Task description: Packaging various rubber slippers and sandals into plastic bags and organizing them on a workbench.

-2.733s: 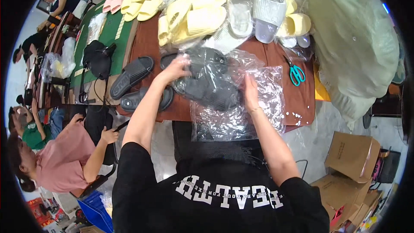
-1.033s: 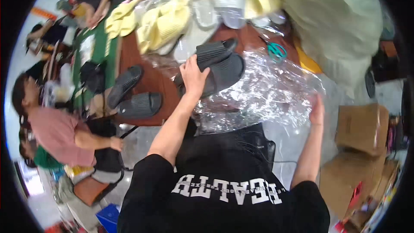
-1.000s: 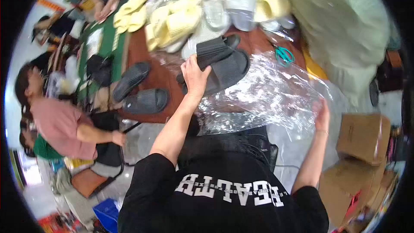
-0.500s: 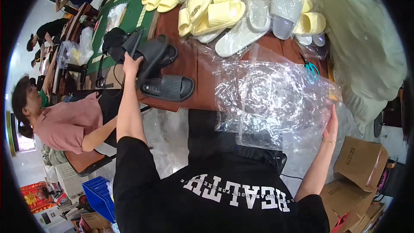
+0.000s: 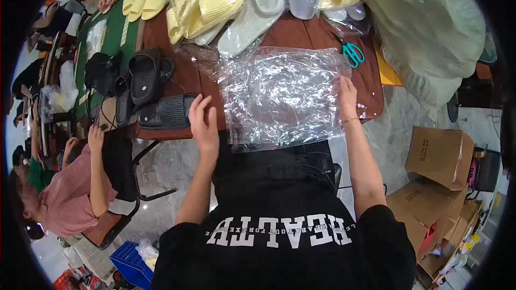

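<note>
A large clear plastic bag (image 5: 282, 96) lies spread and wrinkled over the table's front edge. My right hand (image 5: 348, 98) pinches its right side, the thumb partly hidden. My left hand (image 5: 204, 129) holds nothing; its fingers are apart and raised between the bag's left side and a black ribbed slipper (image 5: 166, 113). That slipper's toe end points toward my left hand. Behind it, more black slippers (image 5: 144, 78) rest on the table. Teal-handled scissors (image 5: 353, 53) lie just beyond my right hand.
Yellow slippers (image 5: 223, 0) and pale grey slippers (image 5: 252, 24), many in clear bags, are piled at the far side. A big whitish sack (image 5: 424, 27) stands at the right, above cardboard boxes (image 5: 438, 158). A seated person in pink (image 5: 75, 193) is at the left.
My left hand has let go of the black slippers and come back toward the bag. My right hand has moved the bag left and flatter on the table. The whole view has shifted.
</note>
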`<state>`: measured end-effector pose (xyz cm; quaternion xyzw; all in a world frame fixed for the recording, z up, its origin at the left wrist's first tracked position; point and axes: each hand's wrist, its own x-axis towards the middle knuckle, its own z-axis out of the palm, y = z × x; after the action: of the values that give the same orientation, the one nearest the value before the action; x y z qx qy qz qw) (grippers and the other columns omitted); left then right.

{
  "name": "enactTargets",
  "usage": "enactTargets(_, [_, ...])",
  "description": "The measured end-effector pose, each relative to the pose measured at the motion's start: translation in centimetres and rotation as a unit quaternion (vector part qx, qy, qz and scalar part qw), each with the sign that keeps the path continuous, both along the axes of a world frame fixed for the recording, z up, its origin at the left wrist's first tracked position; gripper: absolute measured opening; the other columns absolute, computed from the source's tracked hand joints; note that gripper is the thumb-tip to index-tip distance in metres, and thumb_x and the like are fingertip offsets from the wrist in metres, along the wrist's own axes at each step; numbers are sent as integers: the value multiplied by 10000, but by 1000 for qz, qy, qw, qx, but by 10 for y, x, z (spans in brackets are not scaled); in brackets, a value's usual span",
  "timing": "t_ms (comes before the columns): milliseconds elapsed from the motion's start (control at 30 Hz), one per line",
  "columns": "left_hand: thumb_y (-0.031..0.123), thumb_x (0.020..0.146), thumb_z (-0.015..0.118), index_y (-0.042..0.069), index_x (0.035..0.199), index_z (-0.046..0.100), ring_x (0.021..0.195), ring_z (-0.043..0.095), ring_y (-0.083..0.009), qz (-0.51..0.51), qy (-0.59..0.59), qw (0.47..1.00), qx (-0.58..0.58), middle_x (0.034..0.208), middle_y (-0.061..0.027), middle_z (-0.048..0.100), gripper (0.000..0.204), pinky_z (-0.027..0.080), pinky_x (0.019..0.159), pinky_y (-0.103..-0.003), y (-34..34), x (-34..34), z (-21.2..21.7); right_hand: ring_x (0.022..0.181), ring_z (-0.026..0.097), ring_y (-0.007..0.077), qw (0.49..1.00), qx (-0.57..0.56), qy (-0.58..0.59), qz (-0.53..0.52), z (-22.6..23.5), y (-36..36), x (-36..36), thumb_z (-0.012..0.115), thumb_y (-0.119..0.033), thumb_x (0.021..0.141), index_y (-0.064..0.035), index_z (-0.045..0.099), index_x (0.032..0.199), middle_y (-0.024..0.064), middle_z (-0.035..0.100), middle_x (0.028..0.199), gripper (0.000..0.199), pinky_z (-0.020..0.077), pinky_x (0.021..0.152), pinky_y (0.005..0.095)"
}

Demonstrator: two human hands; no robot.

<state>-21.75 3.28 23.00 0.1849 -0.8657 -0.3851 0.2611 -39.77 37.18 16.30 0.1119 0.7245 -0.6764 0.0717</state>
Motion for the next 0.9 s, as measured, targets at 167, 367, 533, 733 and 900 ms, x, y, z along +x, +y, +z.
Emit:
enactTargets(167, [214, 848, 624, 143, 1247, 547, 1320, 302, -363, -125, -145, 961, -198, 1415, -133, 368, 413, 181, 1048, -616, 77, -36, 19, 644, 559, 102, 998, 69, -13, -5, 28, -16, 9, 506, -283, 923, -43, 648, 932, 19, 572, 738, 279, 459, 549, 257])
enactTargets(367, [519, 836, 544, 294, 1421, 336, 1402, 115, -338, -176, -211, 922, -271, 1524, -65, 184, 660, 64, 1031, -691, 79, -67, -84, 816, 628, 405, 923, 383, 39, 7, 21, 13, 5, 495, -401, 891, -66, 596, 1041, 203, 655, 908, 381, 477, 762, 474])
enactTargets(533, [559, 834, 519, 283, 1428, 331, 1404, 121, -328, -164, -180, 911, -332, 1524, -56, 196, 681, 80, 1020, -702, 74, -63, -87, 1134, 488, 343, 838, 489, 243, -4, 52, 0, 15, 552, -159, 867, -83, 537, 1183, 175, 555, 1140, 325, 401, 913, 430])
enactTargets(733, [551, 845, 508, 293, 1428, 324, 1388, 184, -330, -173, -162, 916, -325, 1508, -53, 238, 664, 94, 1004, -717, 88, -71, -89, 1366, 238, 317, 688, 615, 302, 240, -3, -23, 5, 451, -380, 925, -174, 340, 1421, 125, 291, 1473, 548, 219, 1091, 495])
enactTargets(900, [585, 846, 472, 307, 1427, 312, 1394, 180, -301, -211, -207, 900, -319, 1509, -19, 236, 664, 64, 1022, -710, 91, -75, -80, 1324, 311, 341, 850, 418, 290, 138, -10, -6, 3, 517, -284, 911, -97, 475, 1313, 171, 348, 1422, 445, 250, 1089, 460])
